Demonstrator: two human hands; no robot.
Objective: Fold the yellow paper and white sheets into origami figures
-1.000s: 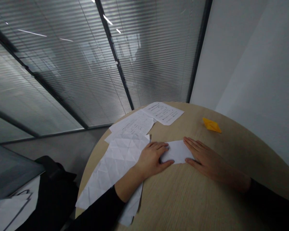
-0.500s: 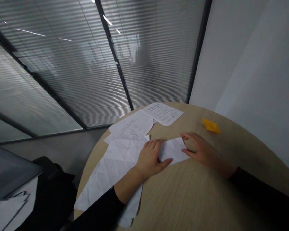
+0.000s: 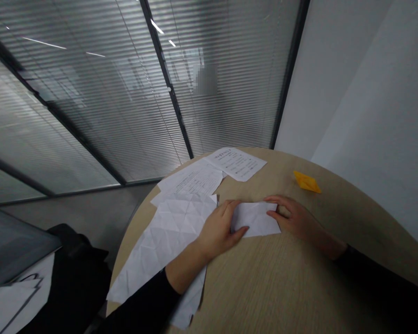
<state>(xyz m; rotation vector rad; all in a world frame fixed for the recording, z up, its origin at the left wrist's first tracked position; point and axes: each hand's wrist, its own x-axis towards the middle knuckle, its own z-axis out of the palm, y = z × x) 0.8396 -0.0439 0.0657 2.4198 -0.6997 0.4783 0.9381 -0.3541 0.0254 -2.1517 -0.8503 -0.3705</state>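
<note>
A small piece of folded white paper (image 3: 256, 220) lies on the wooden table between my hands, with faint crease lines across it. My left hand (image 3: 221, 227) grips its left end, thumb along the near edge and fingers over the far side. At the far right corner, my right hand (image 3: 290, 215) pinches the paper between thumb and fingers. Under and beside my left forearm spreads a large creased white sheet (image 3: 174, 220), marked with a grid of fold lines. An orange folded paper piece (image 3: 307, 182) rests beyond my right hand.
Printed sheets (image 3: 237, 163) lie at the table's far edge, overlapping one another. The round table (image 3: 261, 283) curves close to a white wall (image 3: 376, 116) on the right. Glass panels with blinds (image 3: 230, 111) stand behind it. A black bag-like item (image 3: 76, 273) sits at lower left.
My right hand has shifted slightly right, its thumb and fingers closer together at the paper's far right corner. The paper has turned a little and its right end lies straighter. My left hand stays nearly still.
</note>
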